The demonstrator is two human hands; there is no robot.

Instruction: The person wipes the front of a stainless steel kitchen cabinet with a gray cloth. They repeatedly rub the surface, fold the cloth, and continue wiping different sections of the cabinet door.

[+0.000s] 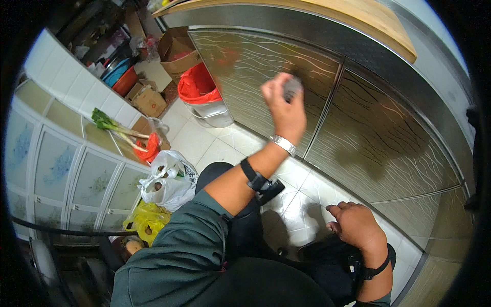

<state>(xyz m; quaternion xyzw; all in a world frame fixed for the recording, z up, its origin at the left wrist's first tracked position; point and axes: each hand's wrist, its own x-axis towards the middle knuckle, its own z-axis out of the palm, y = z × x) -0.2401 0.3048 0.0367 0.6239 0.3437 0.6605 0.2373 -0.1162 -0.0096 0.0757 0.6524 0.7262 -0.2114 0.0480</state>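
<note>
My left hand (pixel 287 105) is raised to the shiny gold-toned cabinet door (pixel 255 61). Its fingers are closed round a grey, rounded scouring ball (pixel 292 89), slightly blurred, at the door's patterned surface; whether it touches the door I cannot tell. A dark reflection of the hand shows on the panel. Low on the right, my right hand (pixel 360 225) hangs near my bent knee with fingers loosely curled and a gap between thumb and forefinger; I see nothing in it. A second cabinet door (pixel 383 128) stands right of the first.
A wooden-topped counter (pixel 358 18) overhangs the doors. Left of them stands a bin with a red liner (pixel 197 84) beside a cardboard box (pixel 176 48). Green onions (pixel 110 123), a white plastic bag (pixel 171 179) and a yellow bag (pixel 148 222) lie along the left cabinets.
</note>
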